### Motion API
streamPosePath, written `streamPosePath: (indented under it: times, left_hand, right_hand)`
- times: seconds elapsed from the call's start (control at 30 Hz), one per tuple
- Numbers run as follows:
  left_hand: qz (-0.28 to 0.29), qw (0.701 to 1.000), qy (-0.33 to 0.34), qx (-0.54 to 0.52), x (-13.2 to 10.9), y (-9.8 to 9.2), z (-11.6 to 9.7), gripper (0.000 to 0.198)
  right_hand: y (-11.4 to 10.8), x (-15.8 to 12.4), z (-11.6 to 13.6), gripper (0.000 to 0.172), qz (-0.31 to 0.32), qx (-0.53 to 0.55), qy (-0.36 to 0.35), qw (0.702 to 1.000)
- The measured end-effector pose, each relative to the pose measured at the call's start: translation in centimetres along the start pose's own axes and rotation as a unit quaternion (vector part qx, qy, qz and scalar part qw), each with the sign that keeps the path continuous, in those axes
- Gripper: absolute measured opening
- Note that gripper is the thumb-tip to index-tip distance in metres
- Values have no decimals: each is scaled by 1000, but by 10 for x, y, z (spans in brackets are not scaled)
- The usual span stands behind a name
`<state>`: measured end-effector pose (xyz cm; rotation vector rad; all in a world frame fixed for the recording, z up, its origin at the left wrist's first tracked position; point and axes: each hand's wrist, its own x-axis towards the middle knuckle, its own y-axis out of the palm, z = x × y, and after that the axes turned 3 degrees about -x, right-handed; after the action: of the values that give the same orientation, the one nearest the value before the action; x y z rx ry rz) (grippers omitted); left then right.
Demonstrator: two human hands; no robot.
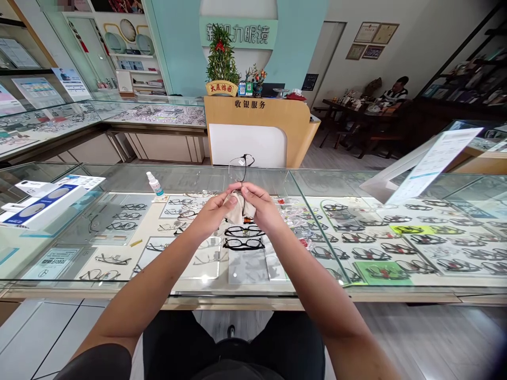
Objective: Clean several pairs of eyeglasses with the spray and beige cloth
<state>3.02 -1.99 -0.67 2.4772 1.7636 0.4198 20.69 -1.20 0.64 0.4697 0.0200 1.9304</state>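
Above the glass counter, my left hand (pixel 216 210) and my right hand (pixel 258 203) meet in front of me, both closed. Between them is a pair of eyeglasses (pixel 245 161) with a thin dark frame, turned on end so one lens stands up over the fingertips. A beige cleaning cloth (pixel 235 209) is bunched in both hands and hangs below the thumbs. The lower part of the glasses is hidden by the fingers and cloth. Under the hands, inside the case, lie black-framed glasses (pixel 243 244).
A white spray bottle (pixel 154 183) stands on the glass display counter (pixel 190 295), left of my hands. Farther left lies a blue and white box (pixel 43 206). A tilted white sign (pixel 433 163) stands at the right. Behind is a wooden cashier desk (pixel 257 111); a person (pixel 396 91) sits back right.
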Motion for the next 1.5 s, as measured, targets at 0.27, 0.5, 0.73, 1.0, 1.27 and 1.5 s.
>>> streamPosePath:
  times: [0.27, 0.5, 0.73, 1.0, 1.27, 1.5]
  left_hand:
    - [-38, 997, -21, -57, -1, 7, 9, 71]
    - [-44, 994, -37, -97, -3, 15, 11, 64]
    - [-79, 993, 2, -84, 0, 15, 16, 66]
    - [-97, 993, 30, -62, -1, 15, 16, 70]
    - [-81, 995, 35, -46, -1, 7, 16, 71]
    - [29, 998, -19, -47, 0, 0, 2, 64]
  right_hand:
    - [5, -2, -5, 39, 1, -1, -15, 1000]
    - [5, -3, -12, 33, -1, -18, -39, 999]
    - [17, -10, -6, 47, -16, -91, -28, 995]
    - [21, -10, -5, 52, -3, -136, -75, 988]
    - [17, -8, -3, 48, -35, -68, -38, 996]
    - [10, -3, -5, 37, -74, 8, 7, 997]
